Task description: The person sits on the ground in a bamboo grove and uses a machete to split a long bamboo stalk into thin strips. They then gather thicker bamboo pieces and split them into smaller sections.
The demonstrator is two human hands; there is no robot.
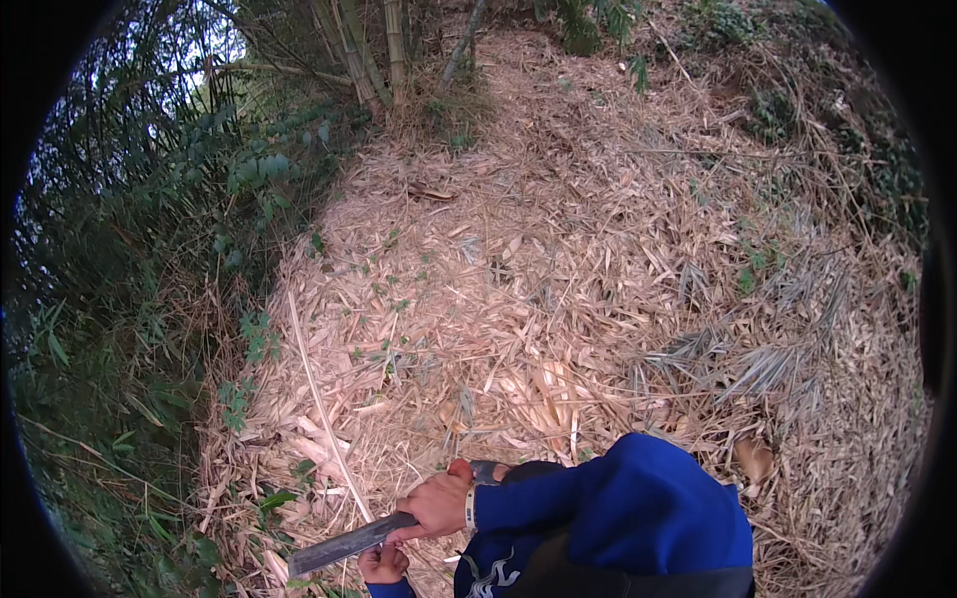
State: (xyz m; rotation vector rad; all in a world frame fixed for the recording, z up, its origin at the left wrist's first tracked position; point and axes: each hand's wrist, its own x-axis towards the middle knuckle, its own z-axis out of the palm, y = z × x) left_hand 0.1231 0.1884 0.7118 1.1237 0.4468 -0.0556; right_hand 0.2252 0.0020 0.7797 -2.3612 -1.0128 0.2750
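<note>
Right hand [437, 503] grasps a knife [349, 545] handle | left hand [383, 565] clenched below the blade | dry leaves [558, 289] cover the ground

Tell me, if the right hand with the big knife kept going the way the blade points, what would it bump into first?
The right hand aims its knife down-left. First there looks to be the dry leaf litter, then the green weeds at the edge. Depth is hard to judge.

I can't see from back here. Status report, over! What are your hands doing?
Right hand gripping big knife by the handle, blade pointing left. Left hand closed just under the blade; contents hidden. Dry bamboo leaves all around, thin cane beside the knife.
</note>
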